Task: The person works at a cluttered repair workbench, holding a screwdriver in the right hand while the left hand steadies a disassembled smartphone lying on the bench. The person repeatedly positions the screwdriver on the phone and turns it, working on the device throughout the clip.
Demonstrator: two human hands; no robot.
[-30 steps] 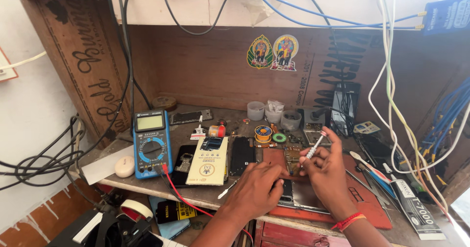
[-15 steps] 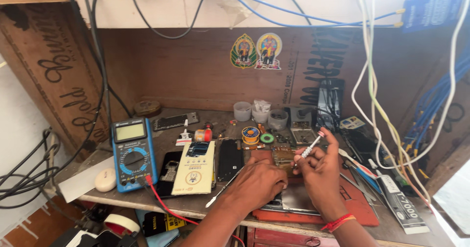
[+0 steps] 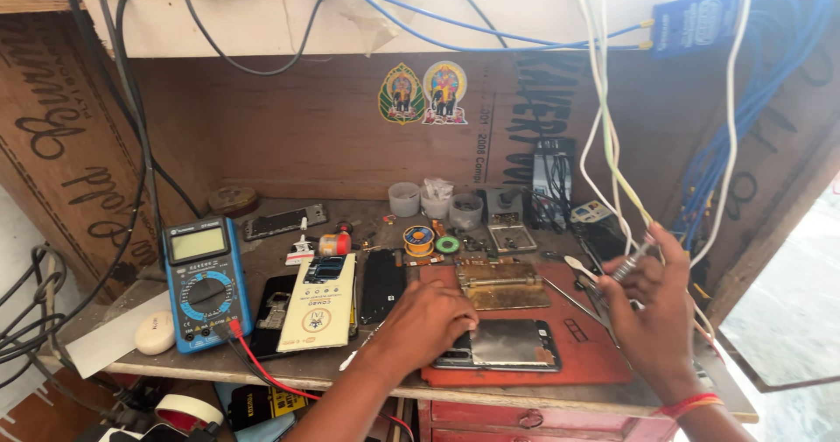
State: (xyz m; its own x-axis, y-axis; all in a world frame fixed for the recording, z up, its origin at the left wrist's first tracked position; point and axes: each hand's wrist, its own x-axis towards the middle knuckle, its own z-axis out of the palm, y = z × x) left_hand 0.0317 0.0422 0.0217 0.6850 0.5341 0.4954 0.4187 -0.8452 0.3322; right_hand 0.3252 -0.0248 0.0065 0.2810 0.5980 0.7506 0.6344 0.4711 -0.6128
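Left hand [image 3: 424,319] pressing flat, pinning opened phone [image 3: 507,346] on red mat [image 3: 586,337], near tabletop edge. Right hand [image 3: 652,306] pinching metal tool [image 3: 632,263] among hanging wires [image 3: 612,144]. Risk: tool snagging wires; phone possibly sliding off.

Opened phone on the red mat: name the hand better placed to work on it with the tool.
Right, likely: the right hand holds the thin metal tool, while the left hand rests on the opened phone's edge, steadying it.

Left hand [image 3: 429,319] on phone [image 3: 507,346]
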